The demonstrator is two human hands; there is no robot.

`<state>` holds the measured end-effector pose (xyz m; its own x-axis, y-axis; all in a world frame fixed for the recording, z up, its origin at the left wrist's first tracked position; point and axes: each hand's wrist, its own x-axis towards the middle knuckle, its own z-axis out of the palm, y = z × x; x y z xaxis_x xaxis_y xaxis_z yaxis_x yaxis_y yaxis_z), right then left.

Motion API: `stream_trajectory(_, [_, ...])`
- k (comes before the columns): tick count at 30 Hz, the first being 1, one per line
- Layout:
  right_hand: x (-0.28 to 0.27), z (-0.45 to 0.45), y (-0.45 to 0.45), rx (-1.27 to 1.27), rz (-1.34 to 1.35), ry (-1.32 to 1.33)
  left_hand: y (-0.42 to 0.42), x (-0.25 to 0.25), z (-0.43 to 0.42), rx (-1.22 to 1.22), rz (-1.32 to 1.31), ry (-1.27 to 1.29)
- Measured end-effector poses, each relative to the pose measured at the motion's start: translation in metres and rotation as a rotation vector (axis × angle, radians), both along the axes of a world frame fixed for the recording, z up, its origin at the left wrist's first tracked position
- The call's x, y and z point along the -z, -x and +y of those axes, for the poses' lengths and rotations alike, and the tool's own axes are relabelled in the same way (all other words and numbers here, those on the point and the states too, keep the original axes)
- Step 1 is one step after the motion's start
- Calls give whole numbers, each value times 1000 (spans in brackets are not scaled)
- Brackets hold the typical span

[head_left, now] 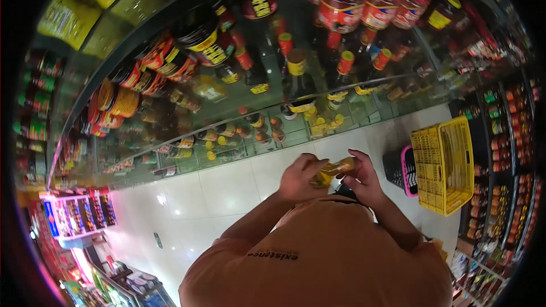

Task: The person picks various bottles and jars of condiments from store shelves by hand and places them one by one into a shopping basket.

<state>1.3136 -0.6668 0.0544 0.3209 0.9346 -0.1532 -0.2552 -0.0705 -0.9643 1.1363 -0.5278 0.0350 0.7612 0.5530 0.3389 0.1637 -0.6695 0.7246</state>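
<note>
In front of my chest, both hands hold a small bottle that looks amber, with a yellow patch on its lower left side. My left hand is closed around the left part of the bottle, fingers curled over it. On the other end, my right hand grips with thumb and fingers. What the bottle contains cannot be made out. My hands are above the tiled floor, in front of the glass shelves.
Glass shelves hold sauce bottles, jars and red-lidded tubs. To the right a yellow basket stands beside a black basket with a pink rim. Stocked racks line the far right; a pink-lit display stands at left.
</note>
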Motion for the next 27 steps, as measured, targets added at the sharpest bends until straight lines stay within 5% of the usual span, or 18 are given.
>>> stream_trajectory(2, [0, -5, -11, 32, -26, -29, -15, -6, -8, 130, 105, 62])
stream_trajectory(4, [9, -22, -36, -76, -335, 114, -30, -12, -13, 192, 166, 45])
stream_trajectory(10, [10, -70, -94, 87, -230, 59, -89, -17, -40, 298, 185, 58])
stream_trajectory(14, [11, -112, -164, 308, 89, -6, -123, 7, -58, 184, 184, 461])
stream_trajectory(16, [10, -133, -199, 359, 188, -89, -144, 23, -71, 271, 8, 1243])
stream_trajectory(22, [27, -215, -314, 260, 190, -126, -245, 53, -139, 231, -48, 1239])
stream_trajectory(24, [27, -249, -349, 158, 196, -62, -283, 66, -160, 156, -99, 1480])
stream_trajectory(27, [38, -310, -405, 241, 156, -38, -347, 73, -206, 132, 98, 1357])
